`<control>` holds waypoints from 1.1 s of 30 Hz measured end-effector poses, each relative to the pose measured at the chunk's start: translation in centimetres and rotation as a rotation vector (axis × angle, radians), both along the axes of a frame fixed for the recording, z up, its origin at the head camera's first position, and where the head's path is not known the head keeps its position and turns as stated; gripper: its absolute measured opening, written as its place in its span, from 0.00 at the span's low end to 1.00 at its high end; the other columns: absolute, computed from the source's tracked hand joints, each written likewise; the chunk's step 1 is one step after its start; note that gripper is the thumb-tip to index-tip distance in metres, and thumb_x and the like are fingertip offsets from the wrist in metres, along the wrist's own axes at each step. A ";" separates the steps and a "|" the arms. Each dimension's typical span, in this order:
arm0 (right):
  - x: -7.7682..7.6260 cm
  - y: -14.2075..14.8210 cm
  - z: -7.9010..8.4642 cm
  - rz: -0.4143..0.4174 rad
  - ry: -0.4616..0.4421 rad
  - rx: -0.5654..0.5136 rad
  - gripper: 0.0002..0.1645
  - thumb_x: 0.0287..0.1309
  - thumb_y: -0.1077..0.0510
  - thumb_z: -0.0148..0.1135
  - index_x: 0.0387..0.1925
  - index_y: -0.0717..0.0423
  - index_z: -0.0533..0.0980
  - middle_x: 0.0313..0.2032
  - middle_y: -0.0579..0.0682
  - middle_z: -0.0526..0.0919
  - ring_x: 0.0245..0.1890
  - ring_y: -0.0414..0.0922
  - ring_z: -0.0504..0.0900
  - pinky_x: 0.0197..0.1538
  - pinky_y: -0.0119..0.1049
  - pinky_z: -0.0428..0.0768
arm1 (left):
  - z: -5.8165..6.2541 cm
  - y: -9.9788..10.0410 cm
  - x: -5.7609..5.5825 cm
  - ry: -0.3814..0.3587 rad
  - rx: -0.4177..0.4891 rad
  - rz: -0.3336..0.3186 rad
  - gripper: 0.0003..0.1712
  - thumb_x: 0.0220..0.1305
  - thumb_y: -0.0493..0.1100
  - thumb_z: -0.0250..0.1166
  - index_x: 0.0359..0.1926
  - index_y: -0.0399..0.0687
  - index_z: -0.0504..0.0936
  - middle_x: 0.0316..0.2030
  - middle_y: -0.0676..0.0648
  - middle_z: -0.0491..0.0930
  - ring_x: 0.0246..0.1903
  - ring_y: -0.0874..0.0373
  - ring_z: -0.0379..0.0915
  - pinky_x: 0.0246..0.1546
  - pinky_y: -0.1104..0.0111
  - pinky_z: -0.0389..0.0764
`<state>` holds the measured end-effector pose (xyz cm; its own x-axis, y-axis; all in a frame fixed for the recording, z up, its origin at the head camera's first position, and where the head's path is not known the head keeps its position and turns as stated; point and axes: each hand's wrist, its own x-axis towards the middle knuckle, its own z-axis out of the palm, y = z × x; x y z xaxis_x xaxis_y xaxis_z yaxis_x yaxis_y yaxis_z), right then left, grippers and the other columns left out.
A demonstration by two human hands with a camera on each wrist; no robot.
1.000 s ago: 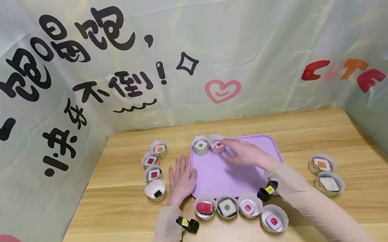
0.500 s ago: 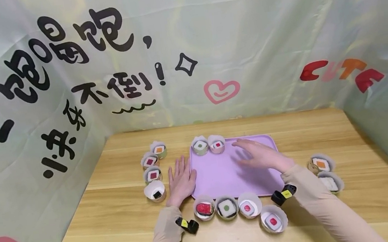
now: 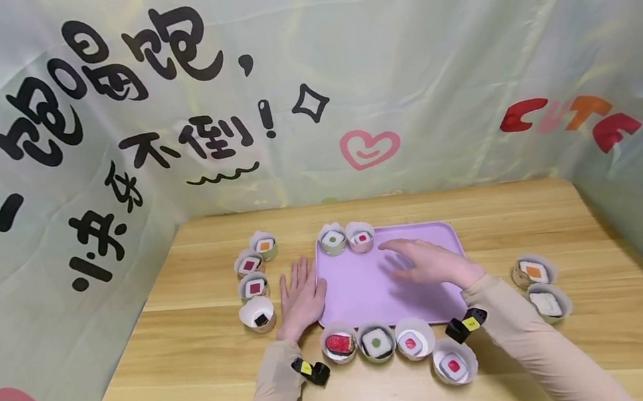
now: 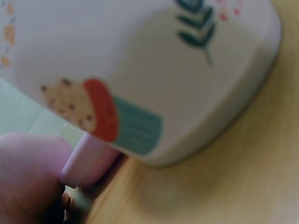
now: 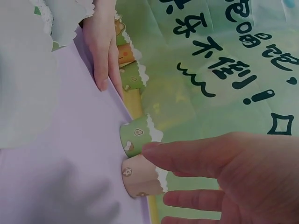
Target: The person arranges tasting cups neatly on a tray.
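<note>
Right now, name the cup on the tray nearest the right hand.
The pink cup; the green cup, left of it, sits farther off.

A wood-grained bench [image 3: 198,376] is enclosed at left, far and right by pale cloth [image 3: 431,66], printed with black characters [image 3: 139,141], pink hearts [image 3: 393,145] and "CUTE" [image 3: 584,107].

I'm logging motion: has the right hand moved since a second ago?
Yes: against the purple tray, the right hand shifted right, away from the pink cup.
</note>
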<state>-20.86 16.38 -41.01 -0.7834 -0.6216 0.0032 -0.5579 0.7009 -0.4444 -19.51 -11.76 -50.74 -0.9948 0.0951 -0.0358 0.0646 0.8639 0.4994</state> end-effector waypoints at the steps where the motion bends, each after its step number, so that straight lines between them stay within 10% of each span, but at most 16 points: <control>1: 0.0 0.0 0.0 0.001 0.000 -0.001 0.35 0.61 0.59 0.66 0.67 0.66 0.68 0.65 0.66 0.76 0.64 0.64 0.76 0.68 0.60 0.72 | 0.1 0.0 0.0 0.006 0.001 -0.001 0.34 0.78 0.53 0.40 0.79 0.47 0.53 0.81 0.42 0.43 0.81 0.44 0.34 0.79 0.44 0.28; 33: 0.3 0.2 0.5 -0.035 -0.012 -0.003 0.36 0.62 0.58 0.65 0.68 0.65 0.67 0.66 0.66 0.75 0.66 0.65 0.74 0.69 0.61 0.71 | 0.0 0.0 -0.1 0.010 -0.002 0.002 0.34 0.78 0.53 0.40 0.79 0.46 0.53 0.81 0.42 0.43 0.81 0.44 0.34 0.79 0.44 0.29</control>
